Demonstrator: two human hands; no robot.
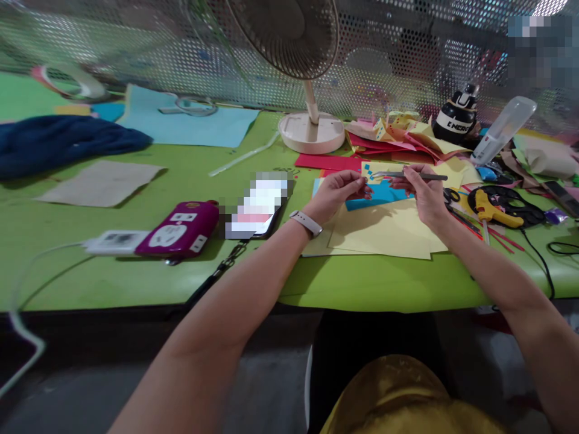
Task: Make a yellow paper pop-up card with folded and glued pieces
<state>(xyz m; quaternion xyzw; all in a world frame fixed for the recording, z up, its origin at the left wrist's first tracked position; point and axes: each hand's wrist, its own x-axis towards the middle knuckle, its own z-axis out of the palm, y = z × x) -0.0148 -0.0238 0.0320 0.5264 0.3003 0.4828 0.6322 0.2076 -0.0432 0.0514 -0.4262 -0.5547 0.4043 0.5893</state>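
Note:
Metal tweezers (427, 176) are held in my right hand (420, 187), with their tips pointing left toward my left hand (344, 188). The fingers of my left hand are pinched together near the tweezer tips; what they hold, if anything, is too small to make out. Under and behind the hands lie cream paper sheets (384, 232), a blue paper piece (368, 201) and a pale yellow piece with small blue squares (368, 170). My left wrist wears a pale band (306, 223).
Left of my arms are a phone (260, 205), a purple case (181, 229) and dark blue cloth (67, 141). A fan (312, 131) stands behind. On the right are a yellow glue gun (495, 208), scissors (451, 195), a black bottle (456, 117) and paper scraps.

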